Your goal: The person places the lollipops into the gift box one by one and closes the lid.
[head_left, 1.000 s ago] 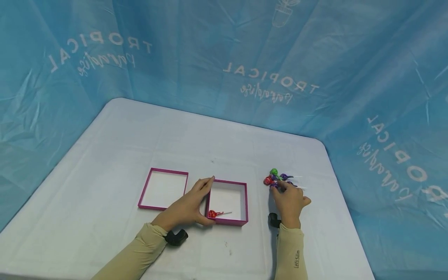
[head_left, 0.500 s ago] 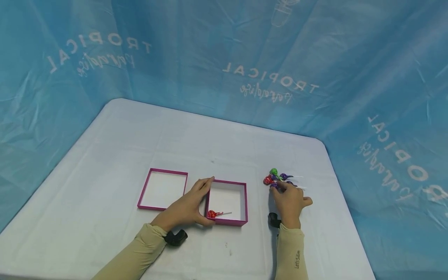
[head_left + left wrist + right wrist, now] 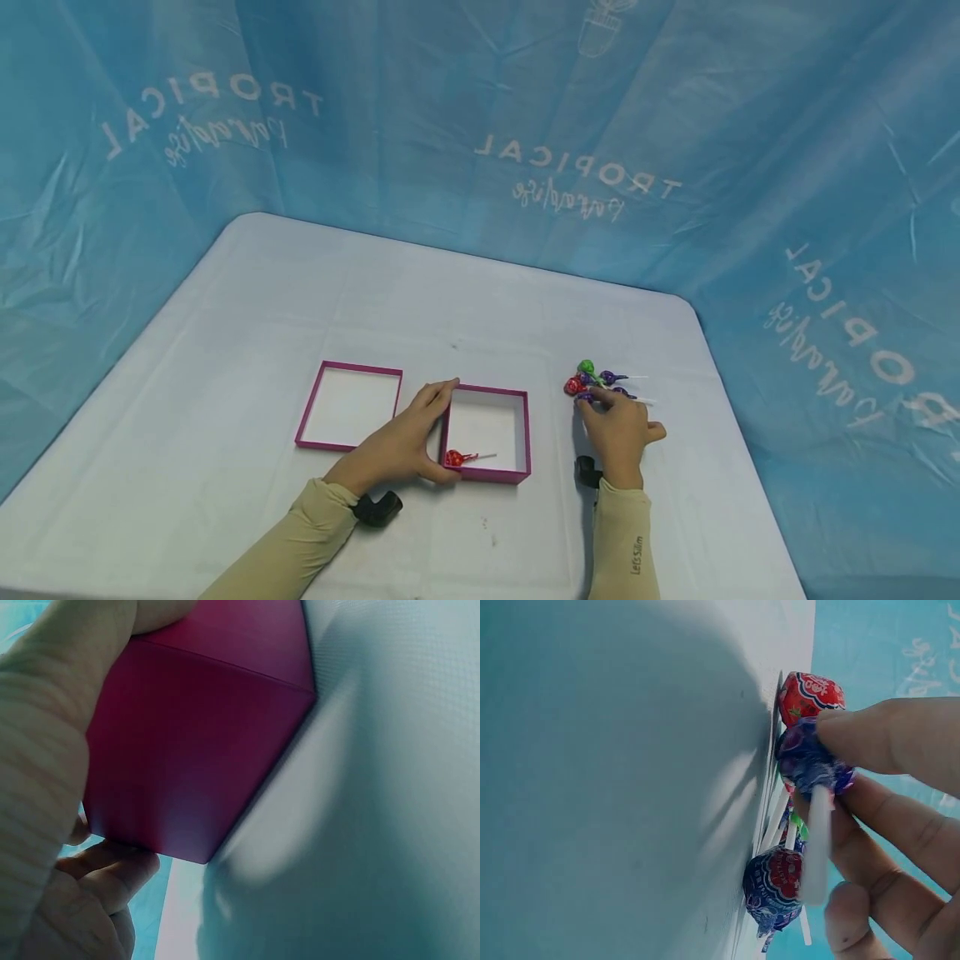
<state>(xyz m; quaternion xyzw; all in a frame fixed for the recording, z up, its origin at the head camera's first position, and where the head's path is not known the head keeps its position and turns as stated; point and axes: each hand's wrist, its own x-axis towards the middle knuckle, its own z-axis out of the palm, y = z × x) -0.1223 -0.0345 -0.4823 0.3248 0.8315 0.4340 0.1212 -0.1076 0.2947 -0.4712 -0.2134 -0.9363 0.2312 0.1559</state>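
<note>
In the head view, my left hand (image 3: 401, 437) grips the left wall of an open magenta box (image 3: 489, 476), thumb at the near corner and fingers at the far one. The left wrist view shows the magenta outer wall (image 3: 180, 750) between thumb and fingers. A red lollipop (image 3: 456, 458) lies in the box's near left corner. My right hand (image 3: 621, 429) pinches a purple lollipop (image 3: 806, 757) between thumb and fingers; its white stick points toward the wrist camera. Right behind it are a red lollipop (image 3: 810, 697) and another purple one (image 3: 774, 885), partly hidden by the fingers.
A shallow magenta-rimmed lid (image 3: 363, 367) lies left of the box, inside facing up, partly behind my left hand. A green lollipop (image 3: 587, 367) and several others lie clustered by my right fingertips. A blue printed curtain (image 3: 450, 125) surrounds the white table (image 3: 450, 292).
</note>
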